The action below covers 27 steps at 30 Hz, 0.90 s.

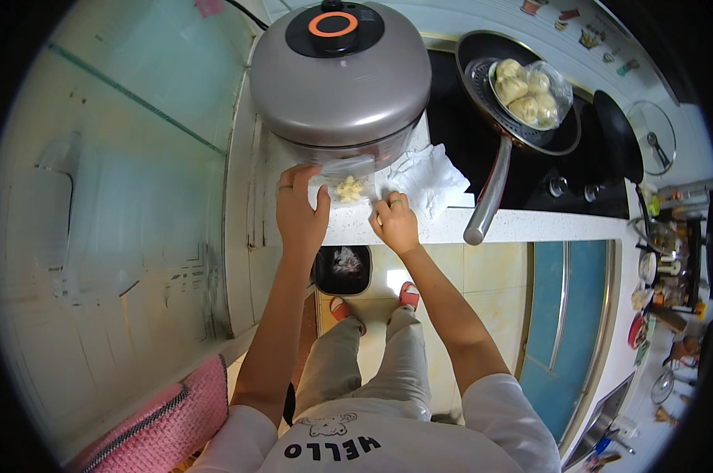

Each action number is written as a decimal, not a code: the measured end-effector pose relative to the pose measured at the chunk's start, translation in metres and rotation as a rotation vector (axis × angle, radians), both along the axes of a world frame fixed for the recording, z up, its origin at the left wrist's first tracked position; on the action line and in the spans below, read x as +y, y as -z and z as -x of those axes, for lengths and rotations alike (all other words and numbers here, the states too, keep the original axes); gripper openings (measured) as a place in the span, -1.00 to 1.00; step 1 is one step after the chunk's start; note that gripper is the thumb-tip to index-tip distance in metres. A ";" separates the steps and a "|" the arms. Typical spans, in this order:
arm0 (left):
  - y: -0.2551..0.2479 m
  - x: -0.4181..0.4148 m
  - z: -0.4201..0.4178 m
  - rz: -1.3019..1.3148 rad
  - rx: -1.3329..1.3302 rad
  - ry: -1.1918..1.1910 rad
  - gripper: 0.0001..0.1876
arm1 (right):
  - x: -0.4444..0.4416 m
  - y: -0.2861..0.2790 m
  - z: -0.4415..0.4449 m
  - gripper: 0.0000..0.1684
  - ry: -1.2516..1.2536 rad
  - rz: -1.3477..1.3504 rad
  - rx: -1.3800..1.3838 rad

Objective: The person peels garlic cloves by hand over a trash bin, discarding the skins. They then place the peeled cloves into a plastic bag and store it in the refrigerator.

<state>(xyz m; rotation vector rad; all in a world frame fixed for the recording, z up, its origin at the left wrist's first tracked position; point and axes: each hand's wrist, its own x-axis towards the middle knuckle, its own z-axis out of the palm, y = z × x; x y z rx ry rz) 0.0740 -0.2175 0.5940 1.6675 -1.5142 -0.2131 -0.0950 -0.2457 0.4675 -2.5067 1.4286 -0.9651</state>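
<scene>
A clear plastic bag (359, 168) lies on the speckled white counter in front of a grey rounded cooker (339, 88). On or in the bag sits a small heap of pale yellow pieces (349, 189); which of the two I cannot tell. My left hand (302, 204) is at the bag's left side, fingers curved over its edge and thumb apart; whether it pinches the plastic is unclear. To the right of the heap, my right hand (397, 219) has its fingers curled, with a small pale thing showing between them. Crumpled white paper (430, 177) lies just beyond it.
Right of the cooker, a wok (492, 53) stands on a black hob (445, 88), with a steamer tray and a bowl of buns (525, 97) partly under plastic. Its handle (489, 189) juts over the counter edge. Below is a black bin (343, 269); glass panels stand left.
</scene>
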 end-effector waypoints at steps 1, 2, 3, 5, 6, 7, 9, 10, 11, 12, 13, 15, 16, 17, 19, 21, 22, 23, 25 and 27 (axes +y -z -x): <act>0.000 -0.003 -0.001 0.015 -0.064 0.009 -0.69 | 0.000 -0.001 -0.001 -0.88 -0.012 0.034 0.012; 0.001 -0.006 0.000 0.031 -0.129 0.018 -0.67 | -0.001 0.000 -0.001 -0.87 -0.025 0.068 0.025; 0.000 -0.009 -0.001 0.053 -0.199 0.029 -0.66 | -0.002 -0.001 -0.002 -0.85 -0.035 0.107 0.033; 0.005 -0.012 -0.002 0.079 -0.275 0.053 -0.64 | 0.000 -0.001 -0.002 -0.78 -0.021 0.090 0.019; 0.008 -0.013 -0.001 0.092 -0.306 0.068 -0.63 | 0.000 0.000 0.001 -0.77 0.000 0.081 0.005; 0.009 -0.015 -0.001 0.087 -0.309 0.085 -0.65 | 0.000 0.002 0.003 -0.76 0.021 0.073 -0.008; 0.011 -0.018 -0.004 0.073 -0.311 0.107 -0.69 | -0.002 0.003 0.002 -0.75 0.155 0.076 -0.040; 0.011 -0.018 -0.004 0.074 -0.310 0.113 -0.70 | -0.002 0.002 0.002 -0.75 0.217 0.077 -0.054; 0.011 -0.019 -0.005 0.076 -0.308 0.118 -0.71 | 0.000 0.001 0.002 -0.75 0.214 0.078 -0.058; 0.010 -0.019 -0.005 0.080 -0.306 0.122 -0.72 | 0.001 -0.001 0.001 -0.75 0.211 0.083 -0.060; 0.009 -0.020 -0.005 0.108 -0.329 0.134 -0.72 | 0.001 -0.002 0.001 -0.75 0.206 0.087 -0.064; 0.007 -0.020 -0.003 0.165 -0.375 0.152 -0.72 | 0.002 0.001 0.002 -0.76 0.203 0.079 -0.080; 0.007 -0.020 -0.003 0.158 -0.372 0.159 -0.73 | 0.002 0.003 0.003 -0.76 0.200 0.075 -0.088; 0.006 -0.020 -0.002 0.150 -0.370 0.166 -0.74 | 0.000 0.005 0.003 -0.76 0.221 0.069 -0.102; 0.005 -0.017 -0.003 0.113 -0.352 0.187 -0.76 | -0.003 0.006 0.001 -0.76 0.260 0.053 -0.130; 0.004 -0.016 -0.004 0.060 -0.324 0.215 -0.77 | -0.005 0.007 0.002 -0.76 0.325 -0.052 -0.242; 0.004 -0.015 -0.006 0.076 -0.344 0.219 -0.78 | -0.007 0.008 0.003 -0.76 0.356 -0.105 -0.299; 0.003 -0.016 -0.007 0.091 -0.363 0.223 -0.78 | -0.012 0.008 0.003 -0.76 0.394 -0.081 -0.374; 0.002 -0.018 -0.004 0.095 -0.370 0.246 -0.79 | -0.025 0.008 0.009 -0.75 0.483 -0.031 -0.518; -0.001 -0.018 -0.001 0.066 -0.353 0.272 -0.80 | -0.033 0.006 0.017 -0.68 0.550 -0.135 -0.801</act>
